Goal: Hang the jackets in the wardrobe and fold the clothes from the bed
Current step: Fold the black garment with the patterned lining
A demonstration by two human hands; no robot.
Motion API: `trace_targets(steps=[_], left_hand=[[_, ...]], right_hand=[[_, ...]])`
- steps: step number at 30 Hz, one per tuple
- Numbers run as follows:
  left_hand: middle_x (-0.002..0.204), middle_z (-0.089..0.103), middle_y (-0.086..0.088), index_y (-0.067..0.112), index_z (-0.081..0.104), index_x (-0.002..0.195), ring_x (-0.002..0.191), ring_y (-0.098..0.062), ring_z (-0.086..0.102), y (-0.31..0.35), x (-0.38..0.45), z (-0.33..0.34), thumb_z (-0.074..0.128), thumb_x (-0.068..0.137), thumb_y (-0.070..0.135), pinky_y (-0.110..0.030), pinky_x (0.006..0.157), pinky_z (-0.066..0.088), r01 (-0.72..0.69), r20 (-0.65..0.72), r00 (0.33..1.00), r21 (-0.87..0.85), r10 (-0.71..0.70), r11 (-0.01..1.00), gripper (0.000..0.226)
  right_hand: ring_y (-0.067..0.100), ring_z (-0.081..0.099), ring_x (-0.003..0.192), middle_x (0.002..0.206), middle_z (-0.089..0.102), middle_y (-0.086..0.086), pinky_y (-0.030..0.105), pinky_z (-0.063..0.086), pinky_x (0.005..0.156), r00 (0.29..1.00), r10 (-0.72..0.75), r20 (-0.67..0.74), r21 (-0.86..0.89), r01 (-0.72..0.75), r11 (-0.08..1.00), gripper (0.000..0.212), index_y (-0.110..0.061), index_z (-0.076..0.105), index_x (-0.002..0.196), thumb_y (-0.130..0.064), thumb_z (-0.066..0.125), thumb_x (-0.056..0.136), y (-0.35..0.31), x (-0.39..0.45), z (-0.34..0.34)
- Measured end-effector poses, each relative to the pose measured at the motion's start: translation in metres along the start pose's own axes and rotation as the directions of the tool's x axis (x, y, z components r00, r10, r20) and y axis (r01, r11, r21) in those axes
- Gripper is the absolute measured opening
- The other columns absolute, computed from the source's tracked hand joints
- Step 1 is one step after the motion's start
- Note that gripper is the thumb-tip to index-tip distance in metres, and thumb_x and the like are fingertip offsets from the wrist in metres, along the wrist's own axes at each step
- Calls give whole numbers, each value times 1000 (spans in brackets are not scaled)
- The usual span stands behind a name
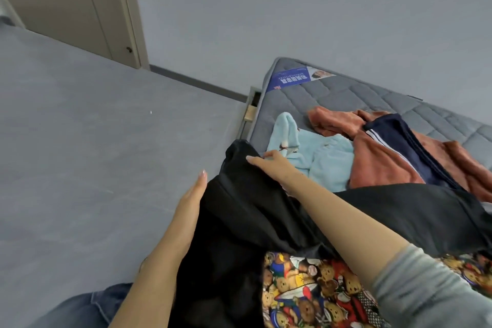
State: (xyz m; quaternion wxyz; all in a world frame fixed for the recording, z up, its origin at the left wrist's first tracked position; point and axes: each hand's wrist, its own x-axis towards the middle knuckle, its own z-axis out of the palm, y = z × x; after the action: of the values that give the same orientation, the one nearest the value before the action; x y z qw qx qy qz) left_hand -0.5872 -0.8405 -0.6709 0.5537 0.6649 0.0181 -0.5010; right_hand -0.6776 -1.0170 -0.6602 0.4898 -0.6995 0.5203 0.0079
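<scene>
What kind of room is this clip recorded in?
Most likely a bedroom: a bare quilted mattress strewn with clothes such as a light blue fleece garment, a grey floor, and a door in the corner.

A black garment [247, 216] hangs off the near corner of the bed [346, 93], bunched and creased, its upper end raised. Beyond it a light blue fleece top [327, 165] lies spread flat on the grey quilted mattress. A rust-coloured fleece [378, 160] lies crumpled beside it, with a navy jacket [399, 136] with white stripes draped across it. Nearest, a teddy-bear print cloth [314, 293] lies partly under the black garment.
</scene>
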Motion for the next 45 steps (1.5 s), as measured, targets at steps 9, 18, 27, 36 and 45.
trace_targets(steps=[9,18,27,36,45], left_hand=[[90,76,10,17,67,47,98,-7,64,-20,4,-34,46,96,53,-25,99,36,-54,216,974,500,-64,865,64],[110,70,14,40,66,110,101,-5,68,-30,-34,-27,70,75,63,-26,86,52,-345,313,905,138,290,928,42],[112,72,10,41,70,109,106,-9,67,-46,-57,-8,62,77,65,-21,84,54,-493,466,796,131,386,860,41],[85,72,25,33,69,92,81,7,68,-51,-88,-29,85,55,62,-6,63,49,-306,585,811,438,-10,845,50],[107,73,16,29,64,114,100,-4,69,-45,-129,0,65,71,62,-19,89,53,-97,493,787,692,-371,715,55]], right_hand=[[32,69,99,105,73,17,38,57,85,989,31,145,489,-99,867,27,-4,71,102,-17,74,78,-15,-15,-2],[20,66,113,121,69,5,33,55,91,970,-191,-148,696,239,677,24,-23,68,116,-28,61,93,96,-168,-15],[27,68,109,124,68,9,42,48,92,981,101,168,899,-195,392,50,-13,65,126,-44,65,86,116,-152,-47],[26,68,108,118,71,8,42,59,77,995,-42,87,971,-76,225,31,-9,76,108,-29,68,85,84,-130,-76],[25,68,108,121,69,8,40,60,74,994,-69,-88,978,100,183,33,-10,77,105,-35,59,92,139,-200,-108]])
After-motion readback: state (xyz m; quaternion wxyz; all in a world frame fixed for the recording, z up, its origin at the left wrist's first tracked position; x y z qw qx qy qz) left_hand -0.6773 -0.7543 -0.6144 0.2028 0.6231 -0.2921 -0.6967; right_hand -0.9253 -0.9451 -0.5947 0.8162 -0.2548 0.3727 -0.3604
